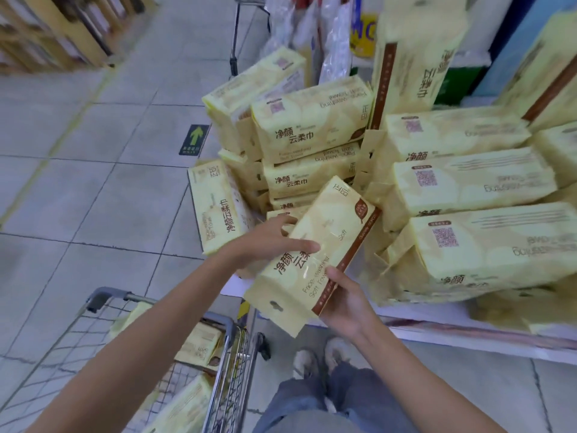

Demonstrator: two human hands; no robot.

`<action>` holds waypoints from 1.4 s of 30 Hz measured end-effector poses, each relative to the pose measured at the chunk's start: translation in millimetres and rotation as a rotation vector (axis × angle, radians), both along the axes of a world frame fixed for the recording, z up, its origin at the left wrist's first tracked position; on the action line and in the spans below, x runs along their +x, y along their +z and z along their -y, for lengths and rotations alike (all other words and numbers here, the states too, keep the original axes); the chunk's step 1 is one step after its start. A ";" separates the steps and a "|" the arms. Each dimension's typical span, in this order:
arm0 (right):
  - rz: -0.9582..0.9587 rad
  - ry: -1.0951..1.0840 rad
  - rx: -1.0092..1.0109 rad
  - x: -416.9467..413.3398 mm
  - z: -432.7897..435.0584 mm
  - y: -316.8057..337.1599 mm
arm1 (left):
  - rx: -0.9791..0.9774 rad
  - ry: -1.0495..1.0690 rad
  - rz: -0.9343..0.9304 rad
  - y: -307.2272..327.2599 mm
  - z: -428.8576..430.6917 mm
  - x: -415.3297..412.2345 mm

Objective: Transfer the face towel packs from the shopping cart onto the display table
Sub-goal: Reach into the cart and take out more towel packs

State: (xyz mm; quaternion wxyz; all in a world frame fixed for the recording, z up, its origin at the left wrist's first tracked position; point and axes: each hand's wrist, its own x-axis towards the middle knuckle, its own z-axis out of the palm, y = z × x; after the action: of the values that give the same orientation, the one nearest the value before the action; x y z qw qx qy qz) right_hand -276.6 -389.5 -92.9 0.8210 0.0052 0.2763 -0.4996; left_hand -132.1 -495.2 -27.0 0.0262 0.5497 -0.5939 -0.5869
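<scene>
A pale yellow face towel pack with a brown side band is held tilted in mid-air, above the near edge of the display table. My left hand grips its upper left edge, thumb lying across the top face. My right hand holds its lower right side from beneath, thumb on the brown band. Many identical packs are stacked on the table: one pile just beyond the held pack, another pile to its right. The wire shopping cart at lower left holds more packs.
One pack stands on end at the table's left edge. Taller yellow packs and white plastic bags stand at the back. Grey tiled floor with a green arrow sticker lies to the left. My shoes are beside the cart.
</scene>
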 end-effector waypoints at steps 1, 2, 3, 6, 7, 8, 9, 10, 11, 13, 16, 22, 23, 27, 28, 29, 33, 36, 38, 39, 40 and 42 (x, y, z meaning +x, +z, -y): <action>0.004 0.013 -0.019 -0.3 3.1 2.7 | -0.024 0.022 -0.010 5.5 2.4 0.6; -0.006 0.028 -0.026 -0.3 6.3 6.6 | -0.050 0.041 -0.024 11.5 5.5 1.1; -0.033 0.039 -0.018 0.0 9.6 10.6 | -0.084 0.046 -0.023 17.7 10.1 1.8; -0.123 0.011 0.030 -2.1 23.0 26.2 | -0.234 -0.016 0.102 40.8 26.2 4.7; -0.136 -0.019 0.044 -4.2 28.5 33.1 | -0.302 -0.054 0.178 48.2 31.7 6.0; -0.140 -0.059 0.066 -6.1 34.7 40.9 | -0.380 -0.103 0.266 54.9 36.5 6.6; -0.144 -0.098 0.088 -7.9 41.5 47.4 | -0.458 -0.157 0.345 60.3 40.7 6.6; -0.148 -0.129 0.111 -8.7 49.7 53.5 | -0.526 -0.200 0.398 64.2 44.8 5.6; -0.162 -0.143 0.129 -8.9 58.3 59.6 | -0.579 -0.232 0.423 66.0 48.9 4.0; -0.217 -0.121 0.157 -7.2 75.5 71.5 | -0.661 -0.271 0.426 64.8 56.0 -0.8; -0.312 -0.108 0.247 -7.0 101.7 78.6 | -0.767 -0.321 0.420 53.0 67.6 -7.7; -0.247 -0.176 0.371 -5.6 127.3 61.8 | -0.854 -0.369 0.467 14.0 79.9 -17.9; -0.249 -0.188 0.389 -5.2 128.8 56.1 | -0.851 -0.364 0.470 7.0 79.5 -19.2; -0.313 -0.251 0.443 -5.2 130.1 32.0 | -0.827 -0.376 0.481 -22.7 70.3 -23.5; -0.332 -0.268 0.455 -5.4 128.7 25.6 | -0.844 -0.387 0.493 -29.5 67.4 -24.5; -0.354 -0.280 0.457 -5.8 127.3 19.6 | -0.865 -0.393 0.503 -35.0 65.2 -25.3; -0.440 -0.256 0.414 -6.1 125.0 6.4 | -0.887 -0.362 0.518 -43.5 61.6 -25.7; -0.553 -0.187 0.373 -2.2 118.0 6.9 | -0.893 -0.279 0.491 -45.7 50.8 -22.2; -0.620 -0.179 0.308 2.1 104.6 7.9 | -0.904 -0.205 0.430 -45.2 36.1 -17.1; -0.657 -0.174 0.274 3.8 95.8 8.5 | -0.904 -0.155 0.378 -44.1 26.7 -13.4; -0.705 -0.155 0.238 4.5 86.1 8.3 | -0.902 -0.102 0.317 -42.0 16.2 -9.5; -0.839 -0.077 0.162 4.6 65.0 7.7 | -0.881 -0.008 0.208 -36.9 -8.9 -1.1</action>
State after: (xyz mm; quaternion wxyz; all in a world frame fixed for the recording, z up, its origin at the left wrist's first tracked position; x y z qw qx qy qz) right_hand -272.0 -454.5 -85.2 0.6151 -0.1239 0.6243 -0.4653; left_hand -133.2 -486.3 -63.9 0.1956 0.5400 -0.7885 -0.2202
